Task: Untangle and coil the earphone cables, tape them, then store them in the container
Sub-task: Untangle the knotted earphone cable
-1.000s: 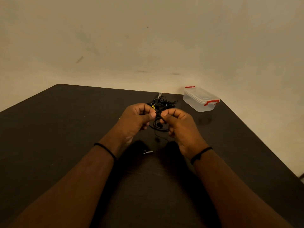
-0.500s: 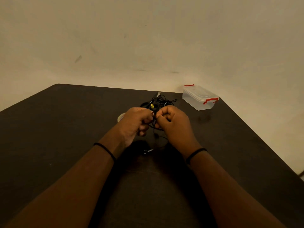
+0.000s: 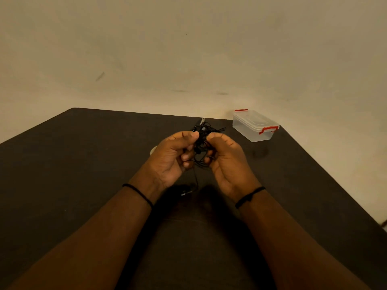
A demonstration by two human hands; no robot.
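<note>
A black tangle of earphone cables [image 3: 200,152] hangs between my two hands above the dark table [image 3: 83,164]. My left hand [image 3: 174,155] grips the tangle's left side with curled fingers and thumb on top. My right hand [image 3: 227,162] holds the right side, palm turned inward. One strand drops down to a plug [image 3: 186,193] lying on the table. More black cable [image 3: 206,127] lies on the table behind my hands. The clear container [image 3: 254,125] with red clips stands lidded at the far right.
A pale round thing, perhaps a tape roll [image 3: 153,150], peeks out left of my left hand. A small metal piece [image 3: 202,120] lies at the table's far edge. The table's right edge runs diagonally near the container.
Both hands have rotated so the palms face each other and opened apart a little, showing more of the tangle between them.
</note>
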